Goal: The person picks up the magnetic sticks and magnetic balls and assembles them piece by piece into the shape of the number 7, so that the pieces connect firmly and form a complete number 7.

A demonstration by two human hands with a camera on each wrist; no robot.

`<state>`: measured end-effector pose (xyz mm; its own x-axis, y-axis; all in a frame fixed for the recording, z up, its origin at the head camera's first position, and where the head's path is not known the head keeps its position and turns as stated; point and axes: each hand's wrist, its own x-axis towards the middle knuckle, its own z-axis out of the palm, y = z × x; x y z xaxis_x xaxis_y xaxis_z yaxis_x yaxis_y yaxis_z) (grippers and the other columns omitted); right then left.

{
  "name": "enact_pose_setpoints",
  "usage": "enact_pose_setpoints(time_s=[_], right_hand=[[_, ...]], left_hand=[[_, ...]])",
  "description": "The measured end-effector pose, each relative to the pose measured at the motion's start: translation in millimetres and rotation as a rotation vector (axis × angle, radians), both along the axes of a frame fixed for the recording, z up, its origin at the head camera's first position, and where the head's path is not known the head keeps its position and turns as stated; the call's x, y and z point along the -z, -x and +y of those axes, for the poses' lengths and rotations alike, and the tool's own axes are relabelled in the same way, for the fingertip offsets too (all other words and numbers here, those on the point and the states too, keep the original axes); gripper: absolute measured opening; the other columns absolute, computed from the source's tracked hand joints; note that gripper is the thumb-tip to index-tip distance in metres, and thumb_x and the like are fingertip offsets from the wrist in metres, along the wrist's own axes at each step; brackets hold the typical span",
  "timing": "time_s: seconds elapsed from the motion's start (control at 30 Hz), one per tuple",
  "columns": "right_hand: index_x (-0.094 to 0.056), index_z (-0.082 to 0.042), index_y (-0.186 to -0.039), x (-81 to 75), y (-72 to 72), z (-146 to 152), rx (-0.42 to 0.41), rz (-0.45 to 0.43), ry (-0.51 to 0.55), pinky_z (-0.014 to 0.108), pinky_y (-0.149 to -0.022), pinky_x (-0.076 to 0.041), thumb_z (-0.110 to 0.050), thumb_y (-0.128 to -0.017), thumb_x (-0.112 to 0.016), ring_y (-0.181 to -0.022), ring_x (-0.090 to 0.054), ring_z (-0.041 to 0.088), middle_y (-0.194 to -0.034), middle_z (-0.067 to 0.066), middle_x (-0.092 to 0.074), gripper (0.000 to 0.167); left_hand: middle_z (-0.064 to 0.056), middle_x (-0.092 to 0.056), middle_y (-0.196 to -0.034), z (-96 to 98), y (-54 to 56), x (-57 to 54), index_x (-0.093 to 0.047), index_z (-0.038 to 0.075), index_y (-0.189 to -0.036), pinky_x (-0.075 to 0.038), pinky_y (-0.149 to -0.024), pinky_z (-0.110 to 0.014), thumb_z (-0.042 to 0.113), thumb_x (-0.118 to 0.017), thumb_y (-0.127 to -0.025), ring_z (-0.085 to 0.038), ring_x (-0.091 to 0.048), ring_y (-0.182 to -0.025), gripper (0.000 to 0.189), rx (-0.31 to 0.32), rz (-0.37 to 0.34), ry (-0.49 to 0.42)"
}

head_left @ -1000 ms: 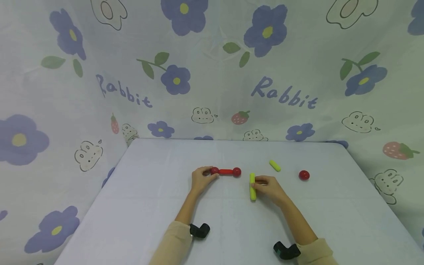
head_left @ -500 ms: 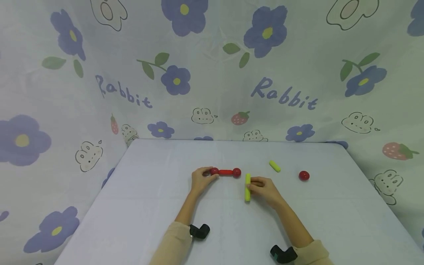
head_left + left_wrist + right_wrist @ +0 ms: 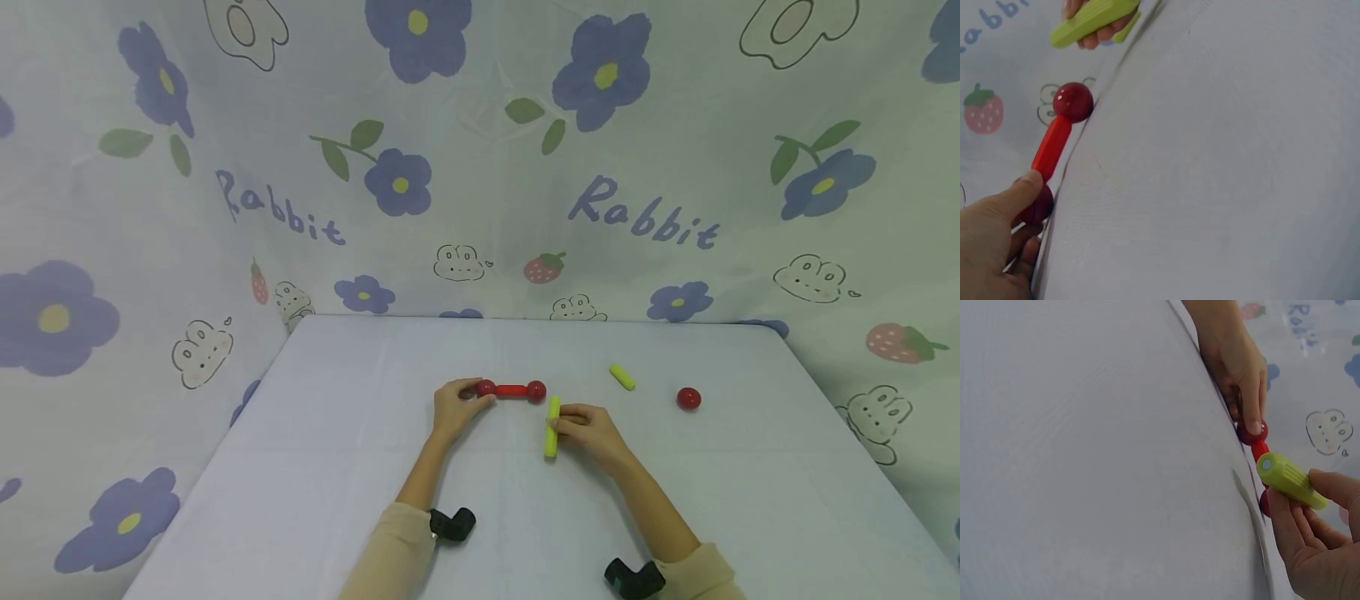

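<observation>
My left hand [image 3: 456,408] pinches the left ball of a red piece made of a short red rod [image 3: 512,391] with a dark red ball [image 3: 536,392] at each end. The piece lies crosswise on the table. My right hand [image 3: 596,432] pinches a yellow-green rod [image 3: 551,427] between thumb and fingers, close to the right-hand ball and a little nearer to me. In the right wrist view the end of the yellow-green rod [image 3: 1291,480] shows a round silvery disc, and the rod overlaps the red piece. In the left wrist view the thumb lies along the red rod's near end.
A shorter yellow-green rod [image 3: 622,377] lies behind my right hand, and a loose dark red ball [image 3: 688,398] sits farther right. The white tabletop [image 3: 480,517] meets a patterned cloth [image 3: 465,217] at the back and sides.
My right hand has moved left with the yellow-green rod, bringing it nearer to the red piece's right ball. The left hand and the red piece have stayed in place.
</observation>
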<state>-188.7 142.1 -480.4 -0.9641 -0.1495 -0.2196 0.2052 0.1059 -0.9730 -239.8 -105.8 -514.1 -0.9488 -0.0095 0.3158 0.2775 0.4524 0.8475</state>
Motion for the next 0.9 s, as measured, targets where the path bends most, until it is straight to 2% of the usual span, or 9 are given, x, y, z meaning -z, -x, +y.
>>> enact_pose_setpoints(time_s=[0.7, 0.9], right_hand=[[-0.056, 0.010, -0.119, 5.8, 4.1, -18.4, 0.041, -0.039, 0.049, 0.037, -0.082, -0.055, -0.010, -0.085, -0.068, -0.088, -0.066, 0.021, -0.105, 0.016, -0.066, 0.041], [-0.054, 0.013, -0.120, 6.4, 4.6, -22.8, 0.035, -0.035, 0.098, 0.037, -0.081, -0.055, -0.008, -0.085, -0.068, -0.087, -0.067, 0.021, -0.103, 0.018, -0.066, 0.044]], left_hand=[[-0.018, -0.069, -0.101, -1.3, 0.5, -0.3, -0.069, -0.003, -0.105, -0.055, -0.080, -0.038, 0.017, -0.081, -0.073, -0.029, -0.064, -0.088, 0.040, 0.004, 0.017, -0.005], [-0.018, -0.069, -0.100, -0.9, 1.0, -0.6, -0.069, -0.003, -0.104, -0.055, -0.079, -0.038, 0.016, -0.081, -0.072, -0.029, -0.064, -0.088, 0.039, -0.001, 0.019, -0.008]])
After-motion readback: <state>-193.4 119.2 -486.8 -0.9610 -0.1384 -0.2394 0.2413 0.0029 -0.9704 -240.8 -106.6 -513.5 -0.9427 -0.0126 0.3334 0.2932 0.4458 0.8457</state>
